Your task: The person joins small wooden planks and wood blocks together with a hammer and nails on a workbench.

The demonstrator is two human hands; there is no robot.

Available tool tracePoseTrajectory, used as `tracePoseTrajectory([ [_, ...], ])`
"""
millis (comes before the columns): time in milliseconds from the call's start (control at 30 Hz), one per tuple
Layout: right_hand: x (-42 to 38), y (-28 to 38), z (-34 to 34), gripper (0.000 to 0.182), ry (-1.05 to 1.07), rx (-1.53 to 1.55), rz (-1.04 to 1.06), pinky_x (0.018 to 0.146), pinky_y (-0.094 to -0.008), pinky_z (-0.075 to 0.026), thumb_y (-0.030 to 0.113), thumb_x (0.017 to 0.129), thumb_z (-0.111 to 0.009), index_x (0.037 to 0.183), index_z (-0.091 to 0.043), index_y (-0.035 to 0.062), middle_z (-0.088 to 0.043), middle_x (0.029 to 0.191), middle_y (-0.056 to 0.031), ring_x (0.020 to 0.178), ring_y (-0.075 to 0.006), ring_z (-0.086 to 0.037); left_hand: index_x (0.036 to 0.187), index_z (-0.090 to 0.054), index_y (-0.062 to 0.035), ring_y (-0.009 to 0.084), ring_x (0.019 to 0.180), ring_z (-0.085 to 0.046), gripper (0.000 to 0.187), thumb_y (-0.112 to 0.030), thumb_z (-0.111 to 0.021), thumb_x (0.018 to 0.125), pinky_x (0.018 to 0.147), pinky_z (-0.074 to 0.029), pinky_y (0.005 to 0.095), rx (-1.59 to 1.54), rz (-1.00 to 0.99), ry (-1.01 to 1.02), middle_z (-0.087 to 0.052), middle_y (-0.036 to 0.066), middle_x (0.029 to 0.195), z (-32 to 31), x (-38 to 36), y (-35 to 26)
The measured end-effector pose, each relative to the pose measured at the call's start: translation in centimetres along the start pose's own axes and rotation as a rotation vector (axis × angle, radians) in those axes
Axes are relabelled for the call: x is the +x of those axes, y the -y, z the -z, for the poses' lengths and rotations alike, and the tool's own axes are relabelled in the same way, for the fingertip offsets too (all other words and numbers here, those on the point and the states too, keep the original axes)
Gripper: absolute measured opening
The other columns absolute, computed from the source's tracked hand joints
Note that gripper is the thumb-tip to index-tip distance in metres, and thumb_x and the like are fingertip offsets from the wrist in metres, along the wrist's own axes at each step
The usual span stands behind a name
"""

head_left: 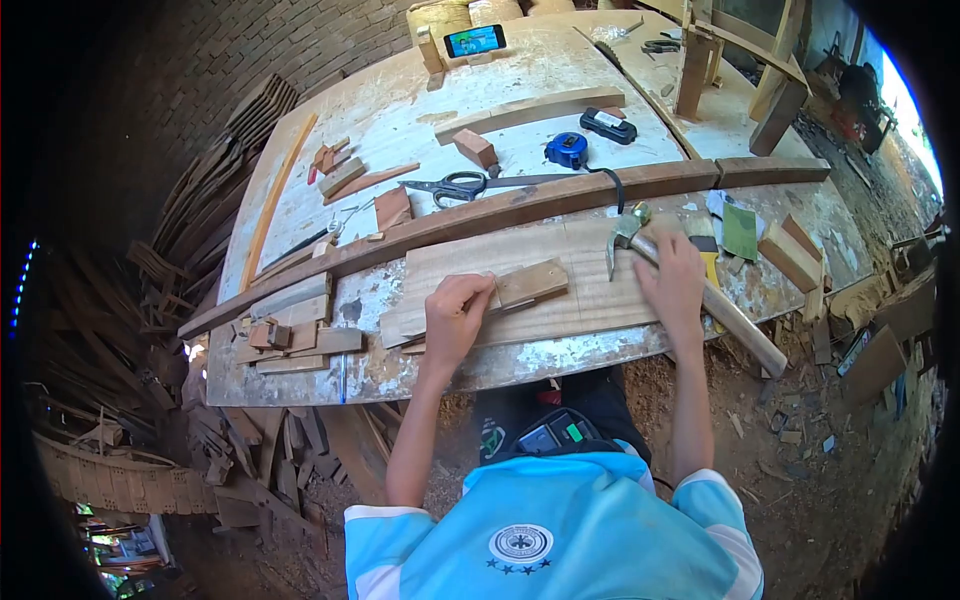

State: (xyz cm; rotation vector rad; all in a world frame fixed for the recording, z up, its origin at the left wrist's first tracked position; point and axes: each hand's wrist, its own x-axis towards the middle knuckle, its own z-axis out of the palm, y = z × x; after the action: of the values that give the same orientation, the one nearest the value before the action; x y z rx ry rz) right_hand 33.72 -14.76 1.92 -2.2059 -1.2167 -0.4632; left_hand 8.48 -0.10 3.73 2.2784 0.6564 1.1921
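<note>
My left hand (458, 312) is closed over a short wooden block (533, 283), which lies on a wide pale board (590, 255) near the table's front edge. The undersides of its fingers are hidden, so a smaller thing between them would not show. My right hand (675, 280) is closed around the wooden handle of a claw hammer (735, 325), close to the head. The metal head and claw stick out beyond the fingers, above the right part of the board. The handle slants down past the table edge.
Behind the board, a long wooden beam (450, 225) crosses the table. Beyond it lie scissors (455, 187), a blue tape measure (567, 150), a black case (608, 126) and a propped phone (475, 41). Offcuts (290, 335) sit at left, green sandpaper (739, 232) at right.
</note>
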Motion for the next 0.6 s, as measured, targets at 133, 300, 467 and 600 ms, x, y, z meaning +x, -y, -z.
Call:
tracePoseTrajectory([
  [133,1.6,-1.9,-0.7,0.038,0.211,-0.016,0.051,0.073,-0.0412,-0.044,0.032,0.081,-0.062,0.109,-0.056,0.0066,-0.059,0.088,-0.0133,0.088,-0.0311,-0.057,0.085,-0.066,-0.0007,0.0267,0.075,-0.061,0.009,0.0,-0.066,0.076,0.065,-0.049,0.0323,0.027,-0.039,0.0,-0.065,0.012,0.08,-0.1,-0.3,-0.3],
  [300,3.7,-0.1,1.3,0.031,0.376,0.299,0.002,0.062,-0.0353,-0.046,0.031,0.091,-0.051,0.099,-0.056,0.0017,-0.058,0.079,-0.0115,0.067,-0.0247,-0.056,0.084,-0.064,-0.0007,0.028,0.077,-0.061,0.009,0.001,-0.065,0.075,0.071,-0.048,0.0363,0.056,-0.119,-0.02,-0.064,0.011,0.08,-0.2,-0.5,0.1],
  [467,4.3,7.2,8.2,0.038,0.831,1.109,-0.421,0.047,-0.0212,-0.042,0.036,0.098,-0.034,0.105,-0.05,0.0027,-0.049,0.07,0.0012,0.055,-0.006,-0.048,0.093,-0.048,-0.0002,0.0261,0.071,-0.063,0.021,-0.003,-0.065,0.08,0.063,-0.05,0.0338,-0.072,0.151,-0.002,-0.062,0.014,0.08,-0.5,-1.1,-0.1],
  [600,4.1,10.5,8.4,0.027,0.894,0.817,-0.067,0.047,-0.0223,-0.043,0.025,0.095,-0.047,0.108,-0.046,0.0005,-0.048,0.067,0.0009,0.053,-0.0065,-0.048,0.095,-0.038,-0.0003,0.0256,0.07,-0.065,0.028,-0.004,-0.063,0.083,0.061,-0.05,0.0326,-0.164,0.218,0.032,-0.063,0.015,0.079,-0.3,-0.6,0.4],
])
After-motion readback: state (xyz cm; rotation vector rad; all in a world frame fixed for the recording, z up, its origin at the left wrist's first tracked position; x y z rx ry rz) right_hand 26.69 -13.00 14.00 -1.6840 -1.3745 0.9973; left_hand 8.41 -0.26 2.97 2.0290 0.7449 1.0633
